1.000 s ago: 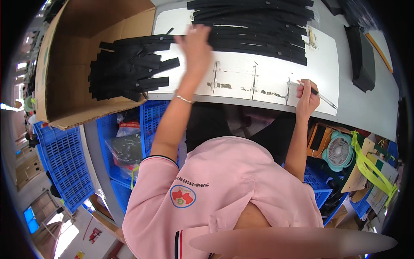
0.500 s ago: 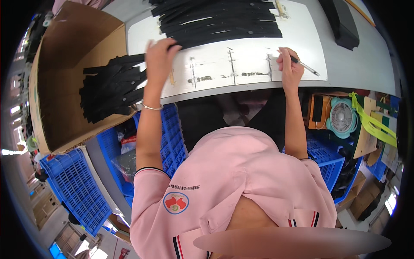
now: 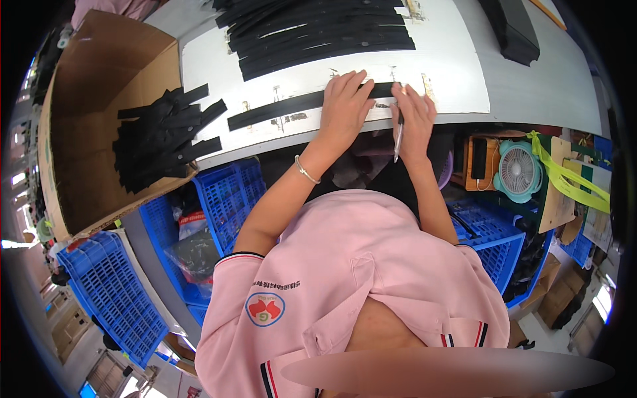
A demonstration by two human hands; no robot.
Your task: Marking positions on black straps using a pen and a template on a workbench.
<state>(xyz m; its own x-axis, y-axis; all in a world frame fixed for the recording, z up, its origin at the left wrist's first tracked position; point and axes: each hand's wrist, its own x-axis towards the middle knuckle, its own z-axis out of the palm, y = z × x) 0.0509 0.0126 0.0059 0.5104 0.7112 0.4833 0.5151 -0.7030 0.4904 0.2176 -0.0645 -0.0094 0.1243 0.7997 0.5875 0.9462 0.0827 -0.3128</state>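
A single black strip [image 3: 282, 107] lies slantwise across the white board [image 3: 458, 86] in front of me. My left hand [image 3: 345, 103] rests over the middle of this strip, its fingers stretched out and pressing it down. At the strip's right end is my right hand [image 3: 415, 119], with a pen [image 3: 399, 136] held in it, the clear barrel pointing back toward me. The fingertips of that hand touch or nearly touch the strip's end. Farther up the board, several similar black strips [image 3: 318, 40] lie side by side in a layer.
An open cardboard box [image 3: 86, 119] stands at the left, with a heap of black strips [image 3: 159, 136] at its near edge. Blue plastic crates [image 3: 119, 292] sit below the table edge. To the right are a small teal fan [image 3: 519, 171] and a black block-like object [image 3: 511, 33].
A black strip now lies across the board's near part, where bare marks showed before. My left hand has moved right, and my right hand has come in toward it, the pen turned toward me.
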